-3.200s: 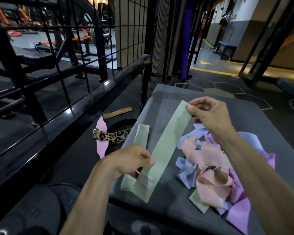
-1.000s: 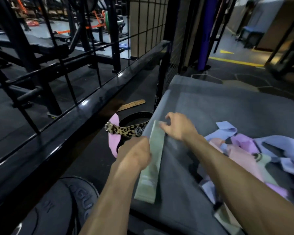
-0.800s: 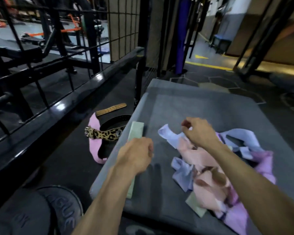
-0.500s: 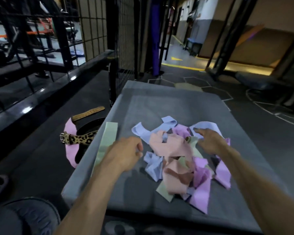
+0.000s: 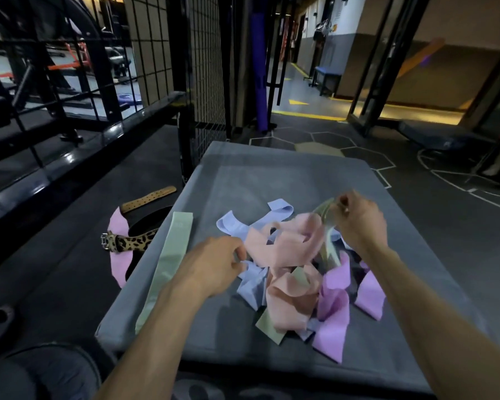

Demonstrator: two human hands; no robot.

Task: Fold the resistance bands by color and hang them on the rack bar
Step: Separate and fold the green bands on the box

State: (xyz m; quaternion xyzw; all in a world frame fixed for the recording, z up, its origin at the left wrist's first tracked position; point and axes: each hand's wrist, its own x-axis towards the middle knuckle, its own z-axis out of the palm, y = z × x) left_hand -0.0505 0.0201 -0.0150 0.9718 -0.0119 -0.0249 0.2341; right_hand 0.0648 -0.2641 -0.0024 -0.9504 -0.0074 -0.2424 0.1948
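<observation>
A tangled pile of resistance bands lies on the grey padded box (image 5: 272, 174): pink bands (image 5: 283, 249), lilac-blue bands (image 5: 234, 223) and purple bands (image 5: 334, 316). A folded green band (image 5: 171, 261) lies flat along the box's left edge. My right hand (image 5: 358, 223) pinches another green band (image 5: 328, 241) and lifts it out of the pile; it is blurred. My left hand (image 5: 217, 264) hovers at the pile's left side, fingers loosely curled, touching a blue band without holding it. The black rack bar (image 5: 78, 151) runs along the left.
On the floor left of the box lie a leopard-print belt (image 5: 130, 242), a tan leather strap (image 5: 147, 194) and a pink band (image 5: 119, 249). A black wire cage panel (image 5: 208, 67) stands behind the box. A weight plate (image 5: 41, 373) sits at the bottom left.
Both hands let go of the folded green band, left at the box's left edge. My right hand went into the pile and pulled up another green band; my left hand moved to the pile.
</observation>
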